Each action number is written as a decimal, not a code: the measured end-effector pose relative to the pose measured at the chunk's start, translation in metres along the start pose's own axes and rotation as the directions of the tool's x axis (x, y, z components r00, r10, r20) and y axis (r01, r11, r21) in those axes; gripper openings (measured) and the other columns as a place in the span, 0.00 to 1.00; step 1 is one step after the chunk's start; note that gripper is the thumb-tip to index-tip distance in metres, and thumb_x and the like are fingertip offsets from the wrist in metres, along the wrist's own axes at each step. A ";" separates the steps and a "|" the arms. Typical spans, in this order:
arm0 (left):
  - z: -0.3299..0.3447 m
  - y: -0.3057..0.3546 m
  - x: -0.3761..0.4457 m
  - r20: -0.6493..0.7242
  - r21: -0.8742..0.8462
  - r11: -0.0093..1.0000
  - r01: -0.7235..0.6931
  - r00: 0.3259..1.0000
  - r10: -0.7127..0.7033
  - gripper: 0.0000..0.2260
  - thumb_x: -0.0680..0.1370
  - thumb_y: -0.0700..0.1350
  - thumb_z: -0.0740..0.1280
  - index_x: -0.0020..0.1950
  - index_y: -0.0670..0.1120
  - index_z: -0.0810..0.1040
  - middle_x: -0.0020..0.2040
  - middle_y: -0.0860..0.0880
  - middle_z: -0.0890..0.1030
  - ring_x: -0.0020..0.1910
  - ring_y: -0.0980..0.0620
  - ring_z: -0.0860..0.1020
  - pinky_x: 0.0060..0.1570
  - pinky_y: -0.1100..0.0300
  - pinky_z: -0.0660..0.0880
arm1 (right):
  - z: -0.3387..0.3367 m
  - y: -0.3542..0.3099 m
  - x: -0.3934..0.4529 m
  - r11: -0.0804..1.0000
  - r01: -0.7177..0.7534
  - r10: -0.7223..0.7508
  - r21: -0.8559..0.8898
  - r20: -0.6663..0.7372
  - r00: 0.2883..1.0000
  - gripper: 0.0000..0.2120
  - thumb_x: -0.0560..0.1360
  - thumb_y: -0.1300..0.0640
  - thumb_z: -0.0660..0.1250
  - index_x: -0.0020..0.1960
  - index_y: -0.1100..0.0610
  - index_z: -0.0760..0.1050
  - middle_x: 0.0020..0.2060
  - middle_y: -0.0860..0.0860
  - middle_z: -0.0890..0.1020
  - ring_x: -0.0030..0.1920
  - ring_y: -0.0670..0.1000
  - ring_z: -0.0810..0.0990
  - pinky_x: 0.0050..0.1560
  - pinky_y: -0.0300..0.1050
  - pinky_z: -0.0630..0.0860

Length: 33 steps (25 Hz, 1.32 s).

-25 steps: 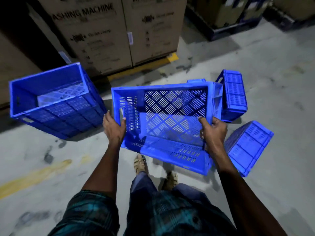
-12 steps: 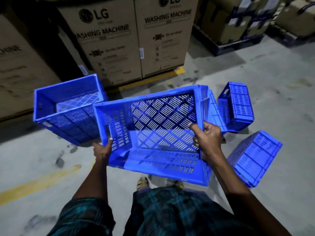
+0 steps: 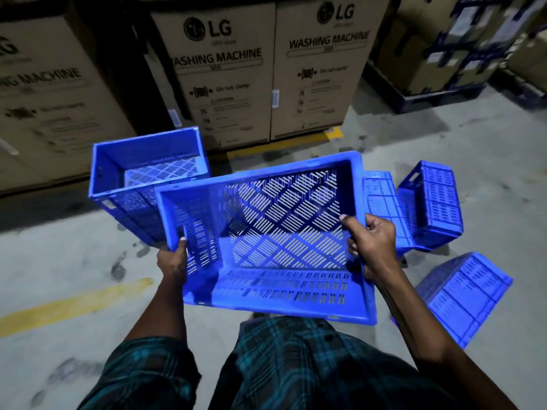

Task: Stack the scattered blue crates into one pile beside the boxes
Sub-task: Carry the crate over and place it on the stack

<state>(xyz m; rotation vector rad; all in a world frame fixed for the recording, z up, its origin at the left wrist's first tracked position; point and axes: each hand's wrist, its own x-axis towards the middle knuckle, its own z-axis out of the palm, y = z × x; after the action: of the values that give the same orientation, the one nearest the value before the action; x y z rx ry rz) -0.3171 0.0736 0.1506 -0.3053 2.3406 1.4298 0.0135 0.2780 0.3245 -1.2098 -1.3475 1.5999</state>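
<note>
The held crate [image 3: 266,232] sits at frame centre, tilted, open side toward the camera. The left hand [image 3: 173,258] grips its left wall; the right hand [image 3: 373,241] grips its right wall, fingers curled over the rim. An upright crate [image 3: 142,164], left of centre beside the washing-machine boxes [image 3: 266,69], appears to be the pile base. Three scattered crates [image 3: 432,202] lie tipped at right, so by this judgement most stacking is not yet done. The concrete floor [image 3: 488,149] carries yellow lines [image 3: 74,303]; a loaded pallet [image 3: 444,93] stands at upper right.
</note>
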 end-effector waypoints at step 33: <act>-0.149 0.104 0.189 -0.409 0.156 0.926 0.344 0.876 -0.256 0.17 0.73 0.55 0.72 0.52 0.42 0.81 0.52 0.37 0.83 0.52 0.36 0.81 0.54 0.48 0.75 | 0.332 0.058 0.207 0.700 -0.048 0.153 -0.712 0.083 0.985 0.10 0.76 0.53 0.67 0.52 0.59 0.77 0.43 0.57 0.80 0.50 0.63 0.81 0.49 0.50 0.74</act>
<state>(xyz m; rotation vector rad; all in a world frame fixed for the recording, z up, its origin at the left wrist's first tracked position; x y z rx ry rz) -0.5575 -0.0086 0.2153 -0.9157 2.5776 1.0115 -0.3632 0.3543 0.2303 -1.6557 -2.1428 1.2599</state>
